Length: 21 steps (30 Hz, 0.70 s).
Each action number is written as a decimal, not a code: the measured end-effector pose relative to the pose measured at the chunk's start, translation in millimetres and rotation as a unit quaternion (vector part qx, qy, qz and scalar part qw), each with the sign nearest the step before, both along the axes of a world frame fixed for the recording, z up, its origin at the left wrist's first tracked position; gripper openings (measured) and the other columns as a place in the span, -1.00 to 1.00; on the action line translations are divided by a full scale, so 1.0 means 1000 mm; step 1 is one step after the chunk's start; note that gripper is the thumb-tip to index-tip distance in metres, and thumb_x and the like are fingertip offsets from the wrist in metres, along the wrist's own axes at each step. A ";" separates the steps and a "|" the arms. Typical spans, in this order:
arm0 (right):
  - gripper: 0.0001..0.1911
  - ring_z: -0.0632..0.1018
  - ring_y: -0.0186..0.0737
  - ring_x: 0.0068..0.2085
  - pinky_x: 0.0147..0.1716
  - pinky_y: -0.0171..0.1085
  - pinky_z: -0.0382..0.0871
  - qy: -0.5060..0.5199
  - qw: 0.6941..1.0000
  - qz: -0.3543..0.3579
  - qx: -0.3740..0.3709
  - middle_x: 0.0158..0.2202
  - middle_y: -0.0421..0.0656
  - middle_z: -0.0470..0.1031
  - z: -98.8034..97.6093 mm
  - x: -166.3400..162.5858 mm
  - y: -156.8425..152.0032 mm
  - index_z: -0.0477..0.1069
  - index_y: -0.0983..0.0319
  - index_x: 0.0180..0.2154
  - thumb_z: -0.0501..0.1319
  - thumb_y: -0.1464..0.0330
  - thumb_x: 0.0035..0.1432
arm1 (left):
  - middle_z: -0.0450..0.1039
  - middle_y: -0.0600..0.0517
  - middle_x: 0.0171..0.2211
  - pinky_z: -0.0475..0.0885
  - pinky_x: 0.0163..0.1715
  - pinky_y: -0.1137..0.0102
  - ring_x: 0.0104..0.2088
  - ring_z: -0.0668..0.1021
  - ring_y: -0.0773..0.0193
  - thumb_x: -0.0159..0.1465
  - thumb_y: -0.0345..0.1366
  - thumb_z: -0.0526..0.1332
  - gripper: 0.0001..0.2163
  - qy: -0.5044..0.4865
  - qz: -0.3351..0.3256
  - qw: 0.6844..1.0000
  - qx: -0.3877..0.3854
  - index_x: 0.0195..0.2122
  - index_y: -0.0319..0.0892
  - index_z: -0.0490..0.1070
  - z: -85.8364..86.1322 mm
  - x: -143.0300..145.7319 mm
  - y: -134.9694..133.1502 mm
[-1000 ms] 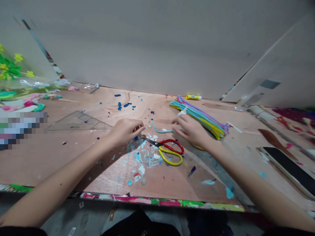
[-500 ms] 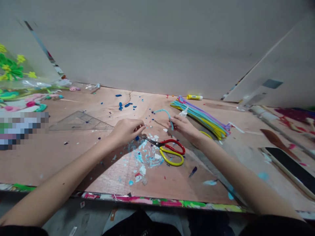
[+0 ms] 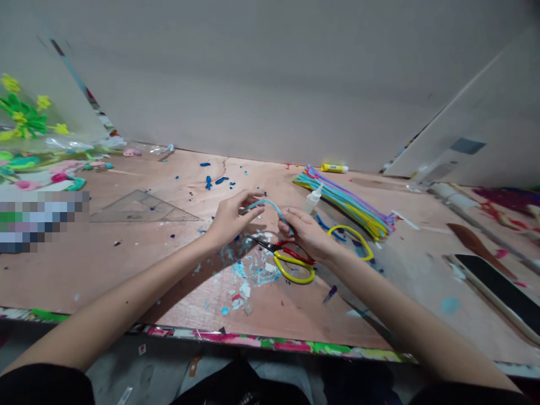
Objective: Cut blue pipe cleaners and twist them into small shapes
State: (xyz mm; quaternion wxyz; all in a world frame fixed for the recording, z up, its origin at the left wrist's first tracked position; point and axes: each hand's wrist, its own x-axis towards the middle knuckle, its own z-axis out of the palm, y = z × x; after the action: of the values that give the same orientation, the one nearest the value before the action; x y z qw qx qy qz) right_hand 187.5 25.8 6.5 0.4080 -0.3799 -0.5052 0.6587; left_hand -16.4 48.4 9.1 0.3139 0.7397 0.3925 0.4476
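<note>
A light-blue pipe cleaner [image 3: 270, 202] arches between my two hands above the table. My left hand [image 3: 232, 218] has its thumb and fingers around one end. The other end is pinched in my right hand [image 3: 304, 229], fingers curled. Just below them lie scissors [image 3: 270, 246] with one red and one yellow handle, blades apart, partly covered by my right hand. Behind that hand stands a small white nozzle bottle [image 3: 314, 198]. Beside it rests a bundle of purple, blue and yellow pipe cleaners [image 3: 346, 202]. A bent yellow pipe cleaner [image 3: 366, 245] curves by my right wrist.
A clear set square [image 3: 139, 208] lies left of my hands. Paper and blue scraps [image 3: 244, 270] litter the table's middle. A glue stick [image 3: 334, 168] is at the back; a phone [image 3: 498, 292] and a brown wooden tool [image 3: 476, 244] are at right. Pipe-cleaner flowers [image 3: 21, 115] fill the left.
My left hand has moved right and taken hold of the pipe cleaner's free end. My right hand has shifted slightly down, uncovering the yellow loop and covering part of the red scissor handle.
</note>
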 end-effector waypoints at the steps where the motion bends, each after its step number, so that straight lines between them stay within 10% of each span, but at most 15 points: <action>1: -0.50 0.13 -0.48 -0.58 -0.57 -0.39 -0.02 0.004 1.000 -0.004 -0.003 -0.56 -0.39 0.21 0.000 -0.001 0.000 0.17 0.19 -0.43 0.40 0.03 0.00 | 0.61 -0.09 -0.17 0.50 -0.18 0.37 -0.19 0.63 0.23 0.30 -0.20 0.24 -0.75 -0.006 -0.003 1.000 -0.010 -0.07 -0.21 0.49 0.001 0.003 0.002; 13: -0.53 0.14 -0.45 -0.57 -0.58 -0.38 -0.02 -0.043 0.990 -0.069 0.117 -0.57 -0.38 0.17 -0.005 0.002 0.003 0.23 0.18 -0.37 0.32 -0.05 0.07 | 0.58 -0.04 -0.40 0.46 -0.40 0.43 -0.47 0.57 0.34 0.20 -0.20 0.29 -0.81 -0.049 -0.030 0.998 -0.034 -0.29 -0.24 0.55 0.009 0.016 0.020; 21: -0.47 0.14 -0.45 -0.57 -0.59 -0.39 -0.01 -0.035 0.989 -0.095 0.108 -0.58 -0.39 0.14 -0.007 0.012 0.008 0.23 0.17 -0.39 0.37 -0.09 -0.02 | 0.45 0.04 -0.55 0.37 -0.46 0.45 -0.52 0.48 0.35 0.16 -0.09 0.33 -0.73 -0.122 0.133 0.982 -0.061 -0.47 -0.21 0.44 0.011 -0.016 0.044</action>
State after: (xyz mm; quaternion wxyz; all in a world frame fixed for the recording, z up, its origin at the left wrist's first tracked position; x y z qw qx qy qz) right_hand 199.3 33.4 -0.8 0.4895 -0.4024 -0.5491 0.5449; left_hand -32.0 92.2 20.5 0.3414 0.6002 0.4730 0.5473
